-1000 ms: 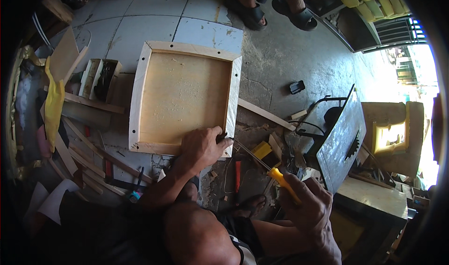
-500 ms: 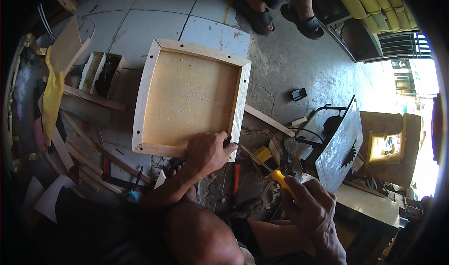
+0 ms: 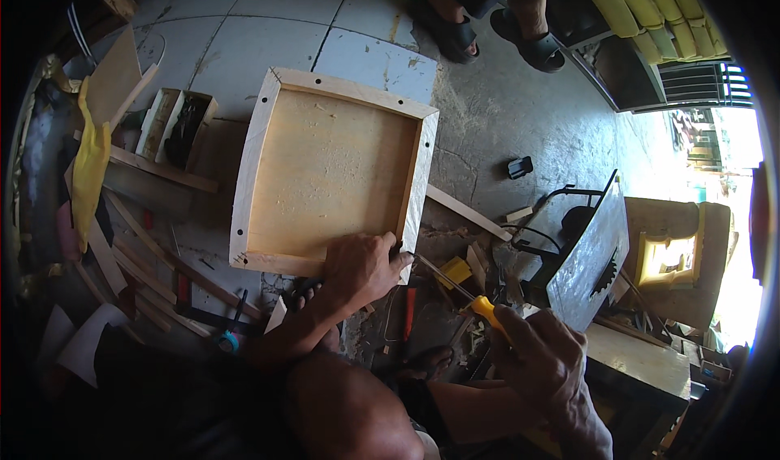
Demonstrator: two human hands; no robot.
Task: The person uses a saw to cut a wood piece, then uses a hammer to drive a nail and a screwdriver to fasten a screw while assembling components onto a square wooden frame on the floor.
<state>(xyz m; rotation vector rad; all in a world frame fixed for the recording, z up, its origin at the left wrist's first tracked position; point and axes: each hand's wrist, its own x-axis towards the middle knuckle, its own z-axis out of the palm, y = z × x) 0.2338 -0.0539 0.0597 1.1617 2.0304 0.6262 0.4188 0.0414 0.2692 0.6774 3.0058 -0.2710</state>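
Note:
A shallow wooden frame box (image 3: 247,185) with mitred corners and a plywood panel sits in front of me, dark holes along its rim and sawdust on the panel. My left hand (image 3: 364,270) grips its near right corner, fingers inside the rim and thumb at the outer edge. In my right hand (image 3: 539,348) is a screwdriver (image 3: 489,309) with a yellow handle. Its long metal shaft slants up to that corner, the tip close to my left thumb. Whether the tip sits in a screw is too small to tell.
A table saw (image 3: 578,257) with an exposed toothed blade stands tilted at the right. Wood strips (image 3: 150,253) litter the left floor, near a blue tape measure (image 3: 229,343). A person's sandalled feet (image 3: 451,38) are at the far side. A black plastic piece (image 3: 520,167) lies on the concrete.
The view has shifted very slightly. Both hands keep their holds, and the screwdriver stays pointed at the same corner, with only a small shift of my right hand.

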